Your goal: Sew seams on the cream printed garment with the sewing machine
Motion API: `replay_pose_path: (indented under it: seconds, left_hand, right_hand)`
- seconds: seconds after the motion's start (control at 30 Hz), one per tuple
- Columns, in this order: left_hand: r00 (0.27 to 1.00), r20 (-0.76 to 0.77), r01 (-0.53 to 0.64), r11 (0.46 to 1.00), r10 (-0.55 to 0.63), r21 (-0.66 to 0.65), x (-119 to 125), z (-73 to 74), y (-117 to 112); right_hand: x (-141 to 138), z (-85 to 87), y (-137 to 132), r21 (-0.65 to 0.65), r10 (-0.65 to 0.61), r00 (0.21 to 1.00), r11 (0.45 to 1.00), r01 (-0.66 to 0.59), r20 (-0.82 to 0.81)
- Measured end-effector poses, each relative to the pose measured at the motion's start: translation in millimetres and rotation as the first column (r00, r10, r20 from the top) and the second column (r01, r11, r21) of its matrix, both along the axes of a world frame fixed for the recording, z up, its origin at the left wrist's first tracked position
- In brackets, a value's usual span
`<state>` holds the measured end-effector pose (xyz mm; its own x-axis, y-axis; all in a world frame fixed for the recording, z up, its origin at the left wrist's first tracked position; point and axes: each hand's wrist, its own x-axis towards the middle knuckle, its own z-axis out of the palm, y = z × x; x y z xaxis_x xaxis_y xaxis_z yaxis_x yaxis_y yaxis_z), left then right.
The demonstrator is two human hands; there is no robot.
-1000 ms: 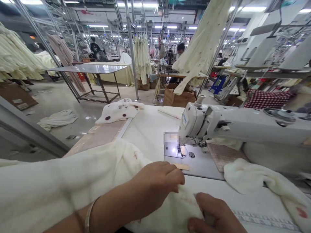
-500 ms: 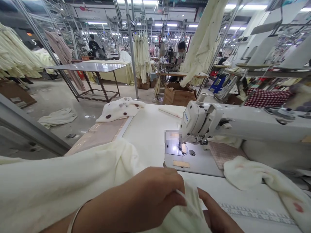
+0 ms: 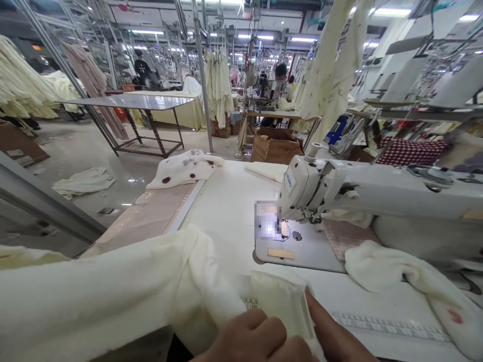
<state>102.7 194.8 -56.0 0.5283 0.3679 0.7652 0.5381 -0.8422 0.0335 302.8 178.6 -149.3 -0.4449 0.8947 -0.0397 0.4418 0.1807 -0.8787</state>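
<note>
The cloth (image 3: 113, 296) is a soft, pale cream fabric with a slightly fuzzy nap, bunched into a thick roll that runs from the left edge across the near side of the table (image 3: 230, 201). Its near end lies flat in a folded, squarish flap with a raised, stitched edge — this part sits at the bottom centre, just in front of the sewing machine (image 3: 362, 191).

The left hand (image 3: 252, 337) rests on the flap with fingers curled down, pressing the fabric; whether it pinches a fold cannot be told. The right hand (image 3: 335, 337) lies beside the flap's right edge, forefinger stretched out along the seam and touching it, the rest of the hand cut off by the frame.

The table top is smooth and white, with a printed ruler strip (image 3: 388, 326) along its near right side. The machine is glossy off-white metal over a grey steel plate (image 3: 302, 251). A second cream piece (image 3: 400, 279) with a red spot lies crumpled to the right — well apart from the hands. A spotted piece (image 3: 184, 168) rests at the table's far left corner.
</note>
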Motion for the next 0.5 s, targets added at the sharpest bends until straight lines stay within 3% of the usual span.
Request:
replay_pose_path:
  seconds: [0.2, 0.3, 0.4, 0.5]
  left_hand:
    - [0.993, 0.051, -0.100, 0.985, 0.108, -0.139, -7.4, -1.1, 15.7]
    - [0.989, 0.092, -0.092, 0.972, 0.114, -0.216, -3.3, -2.0, 20.0]
    - [0.991, 0.093, -0.065, 0.947, 0.099, -0.315, -2.0, -2.6, 14.2]
    - [0.999, 0.029, -0.017, 0.947, 0.028, -0.320, -15.2, 10.1, 14.2]
  right_hand:
    - [-14.6, -9.3, 26.4, 0.080, 0.162, 0.987, 0.984, -0.160, -0.015]
    - [-18.7, 6.9, 20.9, 0.133, 0.197, 0.978, 0.970, -0.204, 0.066]
    - [-9.7, 41.8, 7.6, 0.298, 0.049, 0.993, 0.951, -0.080, 0.111]
    - [-4.3, 67.5, -1.4, 0.473, -0.202, 0.976, 0.870, 0.141, 0.081]
